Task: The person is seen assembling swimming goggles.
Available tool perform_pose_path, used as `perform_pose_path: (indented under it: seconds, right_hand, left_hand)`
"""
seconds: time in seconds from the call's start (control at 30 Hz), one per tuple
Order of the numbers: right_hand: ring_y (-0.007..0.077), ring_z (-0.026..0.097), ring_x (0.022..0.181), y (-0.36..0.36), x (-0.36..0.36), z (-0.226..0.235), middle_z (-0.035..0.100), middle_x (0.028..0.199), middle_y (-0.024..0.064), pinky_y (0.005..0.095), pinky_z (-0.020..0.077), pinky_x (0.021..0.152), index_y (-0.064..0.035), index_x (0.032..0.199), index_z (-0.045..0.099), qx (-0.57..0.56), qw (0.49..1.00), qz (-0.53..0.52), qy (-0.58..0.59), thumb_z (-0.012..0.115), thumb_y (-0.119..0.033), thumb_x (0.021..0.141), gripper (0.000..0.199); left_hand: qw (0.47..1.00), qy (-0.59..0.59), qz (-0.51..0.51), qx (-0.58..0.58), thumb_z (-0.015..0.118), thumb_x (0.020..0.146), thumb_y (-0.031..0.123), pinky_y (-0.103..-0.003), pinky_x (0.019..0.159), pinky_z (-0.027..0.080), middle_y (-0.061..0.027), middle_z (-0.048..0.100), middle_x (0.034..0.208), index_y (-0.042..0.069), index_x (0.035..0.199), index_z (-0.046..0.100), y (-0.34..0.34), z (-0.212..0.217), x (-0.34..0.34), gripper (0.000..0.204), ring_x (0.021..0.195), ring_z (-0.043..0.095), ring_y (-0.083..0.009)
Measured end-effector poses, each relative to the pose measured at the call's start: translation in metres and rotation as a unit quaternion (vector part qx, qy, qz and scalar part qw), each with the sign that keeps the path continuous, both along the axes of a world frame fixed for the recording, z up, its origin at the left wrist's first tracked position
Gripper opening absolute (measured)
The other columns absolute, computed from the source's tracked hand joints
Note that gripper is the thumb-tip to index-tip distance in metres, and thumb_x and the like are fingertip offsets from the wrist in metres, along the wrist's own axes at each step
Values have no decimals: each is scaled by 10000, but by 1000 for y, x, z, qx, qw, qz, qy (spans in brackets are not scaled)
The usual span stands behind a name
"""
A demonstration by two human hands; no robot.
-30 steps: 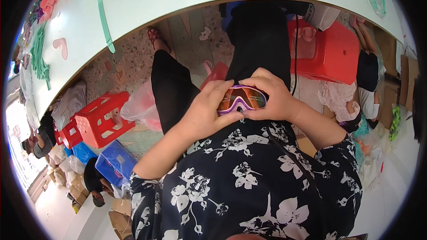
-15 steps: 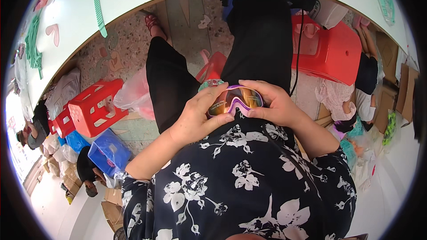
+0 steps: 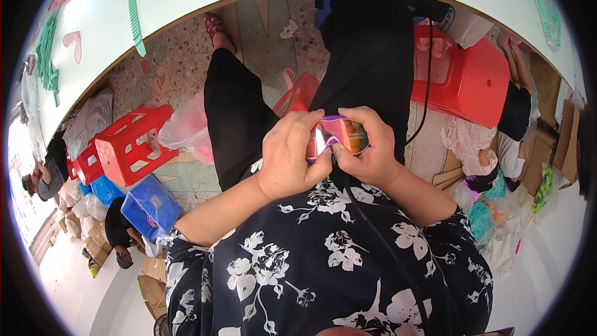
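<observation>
Just beyond the black, white-flowered cloth top (image 3: 339, 224), we find curved, purple-framed goggles (image 3: 342, 128) with glossy lens, their ends clamped by fingers and thumbs of left hand (image 3: 287, 155) and right hand (image 3: 377, 149). We judge them light, stiff, easily smudged; hold by rims. Nose side points near; long axis, left to right.

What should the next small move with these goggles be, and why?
Perhaps tilt the goggles slightly between the left hand and right hand, which grip them from either side: a bright streak, likely glare, covers part of the lens left of the nose notch, making that surface hard to see.
</observation>
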State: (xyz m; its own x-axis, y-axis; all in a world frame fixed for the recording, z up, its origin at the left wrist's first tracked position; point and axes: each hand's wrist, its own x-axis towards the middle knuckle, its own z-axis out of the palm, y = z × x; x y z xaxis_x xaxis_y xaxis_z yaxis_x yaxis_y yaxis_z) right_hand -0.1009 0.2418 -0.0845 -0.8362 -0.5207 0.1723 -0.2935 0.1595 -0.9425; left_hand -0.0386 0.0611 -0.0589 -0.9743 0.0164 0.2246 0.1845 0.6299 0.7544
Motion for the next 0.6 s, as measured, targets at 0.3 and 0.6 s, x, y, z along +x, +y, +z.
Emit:
perform_pose_path:
  seconds: [0.3,0.6]
  right_hand:
    - [229,682,757,-1,-3,-8,660,911,134,318,552,682,7,1102,607,2,1000,-19,-12,783,-148,689,475]
    - [228,592,1176,10,-9,1,602,1261,156,351,437,1035,51,1306,497,-115,962,29,-248,621,-166,933,449]
  left_hand:
    - [1000,-16,8,-11,727,659,121,-398,703,542,-169,645,957,-27,1140,574,3,-6,-7,526,793,658,-334]
    - [997,-79,-17,-2,799,738,193,-427,868,522,-190,661,1062,15,1190,592,-26,11,-9,529,960,655,-363]
